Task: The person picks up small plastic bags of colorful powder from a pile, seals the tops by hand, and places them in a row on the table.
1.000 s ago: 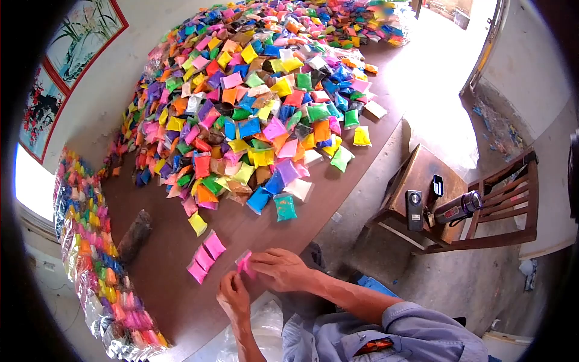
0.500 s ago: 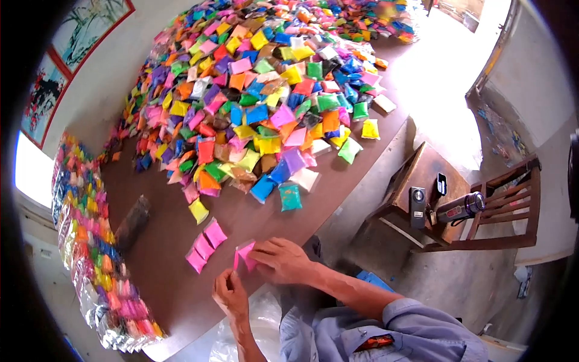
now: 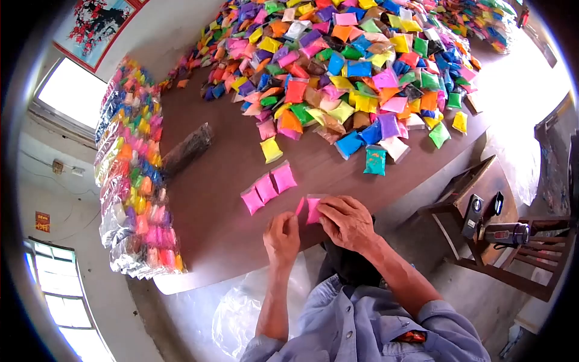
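Both of my hands are together at the near edge of the brown table. My left hand is closed in a pinch on a thin upright pink piece, which looks like a small packet seen edge-on. My right hand has its fingers closed over the right side of a pink packet in a clear wrapper. Just beyond my hands, three more pink packets lie side by side in a slanting row. A yellow packet sits farther back from that row.
A big heap of multicoloured packets covers the table's far side. Filled clear bags line the left edge, beside a dark wrapped bundle. At right stand a small wooden table with a flask and a chair.
The view has swung left, so the table and heap appear farther right and higher. My hands still hold the pink pieces close together; the row of three stays in place.
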{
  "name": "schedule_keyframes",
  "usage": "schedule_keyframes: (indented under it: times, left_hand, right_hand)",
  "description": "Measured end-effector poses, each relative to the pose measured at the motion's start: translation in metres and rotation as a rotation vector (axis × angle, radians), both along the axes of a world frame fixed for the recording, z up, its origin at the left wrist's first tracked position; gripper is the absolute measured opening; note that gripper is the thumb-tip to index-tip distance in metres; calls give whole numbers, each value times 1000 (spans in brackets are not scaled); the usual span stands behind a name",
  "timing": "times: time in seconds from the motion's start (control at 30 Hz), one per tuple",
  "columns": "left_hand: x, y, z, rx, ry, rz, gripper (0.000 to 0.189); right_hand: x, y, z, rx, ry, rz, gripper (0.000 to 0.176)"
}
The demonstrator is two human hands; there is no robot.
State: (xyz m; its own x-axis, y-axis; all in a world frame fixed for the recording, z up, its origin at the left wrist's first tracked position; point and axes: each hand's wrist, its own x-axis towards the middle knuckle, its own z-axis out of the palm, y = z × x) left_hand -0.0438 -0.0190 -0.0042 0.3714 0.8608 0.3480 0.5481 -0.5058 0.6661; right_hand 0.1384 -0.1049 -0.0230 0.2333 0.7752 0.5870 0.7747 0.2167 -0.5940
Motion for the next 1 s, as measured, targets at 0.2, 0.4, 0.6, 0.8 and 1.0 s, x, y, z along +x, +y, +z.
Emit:
schedule_keyframes:
  times: [0.2,0.4,0.6,0.8,1.0]
  left_hand:
    - [-2,-28,8,33,-8,-36,6]
    - [-8,-16,-5,57,102,52,5]
    - [-2,-25,16,48,49,9,5]
    - [1,-28,-8,117,48,1,5]
    - [-8,-8,-11,107,83,91,6]
  right_hand:
    - [-4,3,9,-38,-15,-49,30]
    - [-8,5,5,-17,-38,-100,30]
    - [-4,8,0,2,-50,-90,25]
    - [-8,8,4,-10,13,-136,24]
    - [-11,10,1,-14,43,-145,14]
